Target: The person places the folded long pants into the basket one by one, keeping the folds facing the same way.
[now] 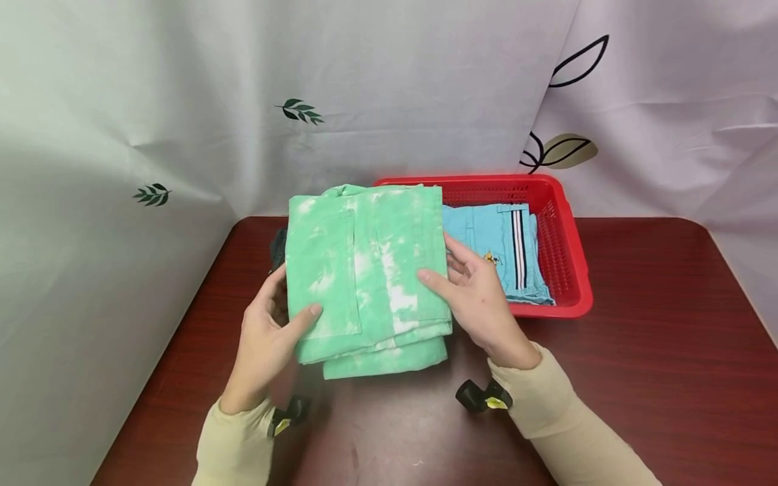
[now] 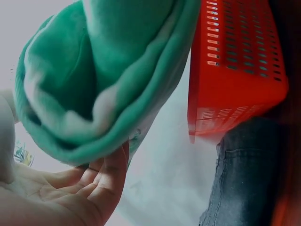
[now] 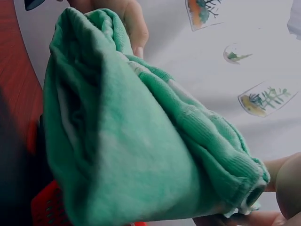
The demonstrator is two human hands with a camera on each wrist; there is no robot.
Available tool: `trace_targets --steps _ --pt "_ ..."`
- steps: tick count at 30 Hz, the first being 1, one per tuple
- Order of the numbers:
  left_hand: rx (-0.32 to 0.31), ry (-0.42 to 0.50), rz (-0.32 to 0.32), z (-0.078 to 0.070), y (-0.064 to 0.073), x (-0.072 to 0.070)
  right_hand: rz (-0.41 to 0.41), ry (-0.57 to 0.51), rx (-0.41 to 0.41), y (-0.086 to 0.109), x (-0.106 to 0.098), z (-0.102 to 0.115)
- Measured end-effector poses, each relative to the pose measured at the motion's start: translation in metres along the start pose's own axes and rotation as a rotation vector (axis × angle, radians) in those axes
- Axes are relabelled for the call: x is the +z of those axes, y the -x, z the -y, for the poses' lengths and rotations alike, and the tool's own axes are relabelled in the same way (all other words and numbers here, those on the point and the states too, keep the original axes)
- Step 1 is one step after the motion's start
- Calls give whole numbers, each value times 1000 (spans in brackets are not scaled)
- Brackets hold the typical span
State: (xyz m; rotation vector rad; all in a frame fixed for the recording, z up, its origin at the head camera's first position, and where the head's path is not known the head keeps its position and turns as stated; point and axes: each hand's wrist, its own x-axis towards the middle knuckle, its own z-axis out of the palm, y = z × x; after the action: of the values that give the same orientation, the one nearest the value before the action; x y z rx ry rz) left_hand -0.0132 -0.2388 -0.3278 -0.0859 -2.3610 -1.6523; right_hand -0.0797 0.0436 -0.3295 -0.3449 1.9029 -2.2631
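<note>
A folded green-and-white tie-dye garment (image 1: 365, 270) is held up above the table in both hands. My left hand (image 1: 264, 337) grips its left side, thumb on the front face and fingers behind. On the opposite side my right hand (image 1: 480, 297) pinches the edge the same way. The left wrist view shows the rolled fold of the green cloth (image 2: 141, 94) resting in the left fingers. Layered edges of the garment (image 3: 136, 155) fill the right wrist view. Its back is hidden from the head view.
Behind the garment stands a red plastic basket (image 1: 571, 270) holding folded light-blue clothing (image 1: 480, 229) with a striped band. Folded dark denim (image 2: 244, 174) lies beside the basket, mostly hidden in the head view. A patterned curtain (image 1: 395, 88) hangs behind the reddish-brown table (image 1: 656, 337).
</note>
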Motion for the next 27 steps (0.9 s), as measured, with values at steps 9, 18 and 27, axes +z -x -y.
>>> trace_targets --steps 9,18,27 --pt "29 4 -14 0 -7 7 -23 35 34 -1 -1 0" --pt "22 34 -19 -1 -11 14 -52 -30 -24 -4 -6 1" --pt "21 43 -32 -2 -16 19 -69 -19 9 -4 -11 4"
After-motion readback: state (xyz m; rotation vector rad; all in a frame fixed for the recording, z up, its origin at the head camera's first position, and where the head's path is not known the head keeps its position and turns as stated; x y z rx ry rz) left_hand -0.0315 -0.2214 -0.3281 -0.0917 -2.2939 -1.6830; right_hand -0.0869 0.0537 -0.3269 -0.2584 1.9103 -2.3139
